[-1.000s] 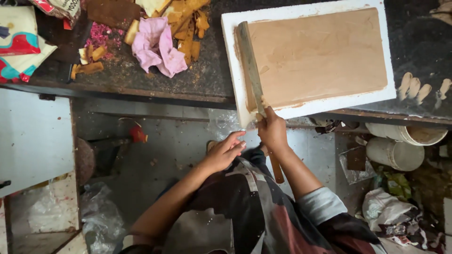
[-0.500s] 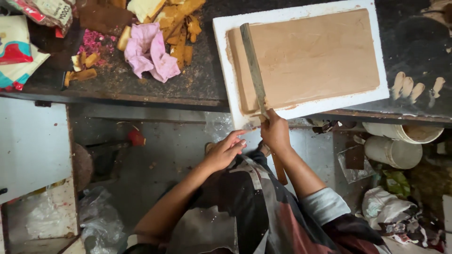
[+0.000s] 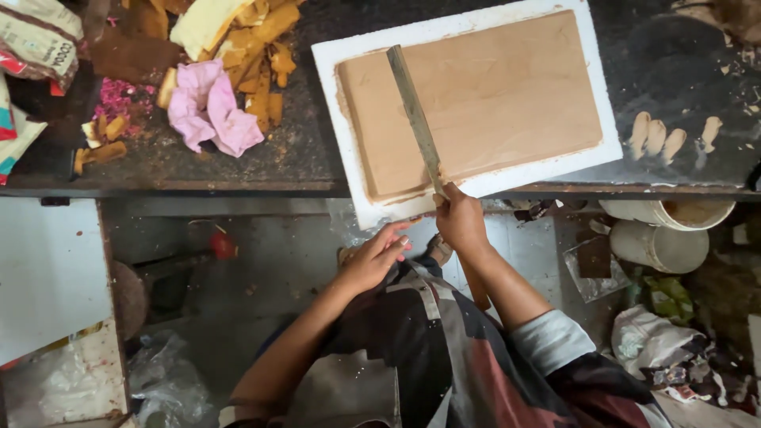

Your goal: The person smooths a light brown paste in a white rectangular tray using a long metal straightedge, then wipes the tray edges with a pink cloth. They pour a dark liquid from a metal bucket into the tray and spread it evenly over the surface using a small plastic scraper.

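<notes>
Head view: the right hand (image 3: 461,222) is closed around the near end of a long flat metal straightedge (image 3: 414,117), which lies across the left part of a smooth tan clay slab (image 3: 483,99) set in a white rectangular mould board (image 3: 341,147) on the dark workbench (image 3: 301,158). Against the earlier frames, the blade lies at the same slant on the same left part, so levelling has barely advanced. The left hand (image 3: 374,257) hangs below the bench edge, fingers loosely extended, holding nothing. A crumpled pink cloth (image 3: 212,107) lies well apart to the left.
</notes>
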